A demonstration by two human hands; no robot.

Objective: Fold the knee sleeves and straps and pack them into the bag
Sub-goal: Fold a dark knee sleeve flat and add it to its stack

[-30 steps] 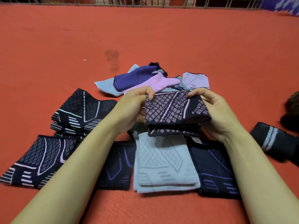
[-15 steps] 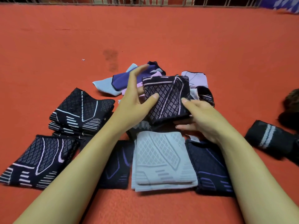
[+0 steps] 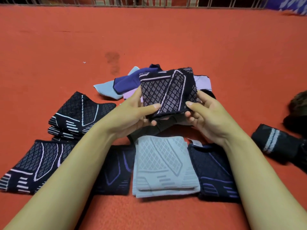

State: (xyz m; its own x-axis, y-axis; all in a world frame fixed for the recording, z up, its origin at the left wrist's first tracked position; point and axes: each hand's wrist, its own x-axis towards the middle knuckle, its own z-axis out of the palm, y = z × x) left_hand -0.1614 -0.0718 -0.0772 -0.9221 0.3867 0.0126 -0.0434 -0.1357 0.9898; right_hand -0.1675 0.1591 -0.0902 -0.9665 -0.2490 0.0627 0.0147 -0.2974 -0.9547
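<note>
knee sleeve (image 3: 167,92) raised, left hand (image 3: 132,115), right hand (image 3: 207,117) pinching edges

Both forearms are bare to the frame edge, with no sleeves, watch or rings.

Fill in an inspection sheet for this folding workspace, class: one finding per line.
Surface: red textured mat, a darker stain on it.
Job's things: black knee sleeve with pink lattice pattern, held up; folded light grey knee sleeve between two dark ones; unfolded blue and lilac sleeves behind; rolled black strap with grey stripes at right.
Clutter: dark fuzzy item, far right, unclear.
Hands: left hand and right hand both pinch the held sleeve.
Cables: nothing seen.
Surroundings: metal railing along the far edge.
</note>
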